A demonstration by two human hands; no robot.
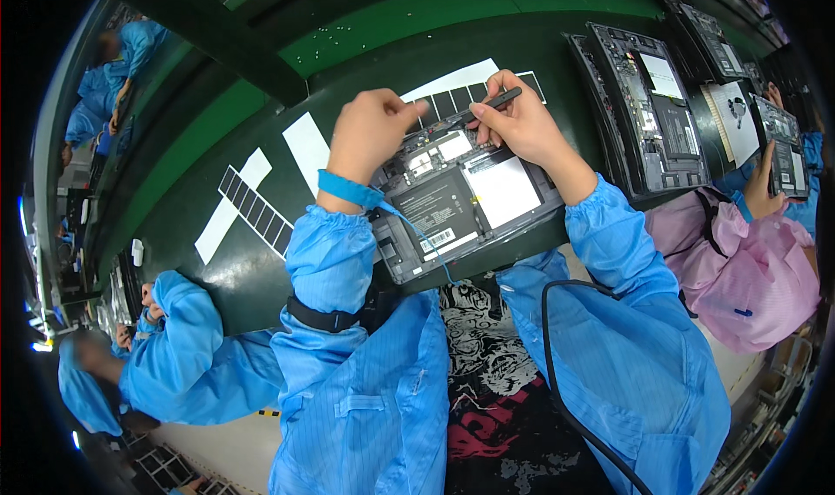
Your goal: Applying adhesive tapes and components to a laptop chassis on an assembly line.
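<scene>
The left hand (370, 130) hides part of the open laptop (433, 201). The tip of the dark tool (503, 100) in the right hand (519, 123) and the scattered white specks (340, 29) are too small to identify.

Smock (626, 382): light blue, fine darker stripes, front open. Cuffs (586, 197): gathered. Left wrist strap (348, 189): blue, thin blue cord (409, 222). Left sleeve band (322, 317): black. Shirt (474, 391): black, white-and-red print. Cable (546, 325): black.

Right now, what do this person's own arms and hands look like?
The left hand and right hand are ungloved. Light-blue, finely striped fabric sleeves end in gathered cuffs. The left arm also wears a flat blue wristband, with a thin blue cord trailing from it, and a flat black strap around the sleeve.
</scene>
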